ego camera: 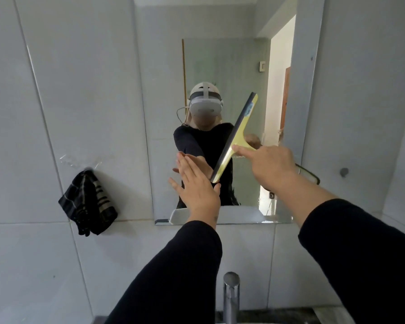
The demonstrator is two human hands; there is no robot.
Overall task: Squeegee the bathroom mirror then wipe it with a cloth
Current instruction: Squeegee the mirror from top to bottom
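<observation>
The bathroom mirror (pixel 164 90) hangs on the tiled wall straight ahead. A yellow squeegee (pixel 237 134) with a dark rubber blade lies tilted against the glass, its top end leaning to the right. My right hand (pixel 269 164) grips its handle, index finger stretched along it. My left hand (pixel 194 183) is flat and open, fingers together, pressed on the mirror just left of the blade's lower end. A dark striped cloth (pixel 88 202) hangs from a clear hook on the wall, left of the mirror.
A chrome tap (pixel 231 298) rises at the bottom centre, below my arms. A small round fitting (pixel 344 171) sits on the wall right of the mirror. The mirror reflects a person in a headset and an open doorway.
</observation>
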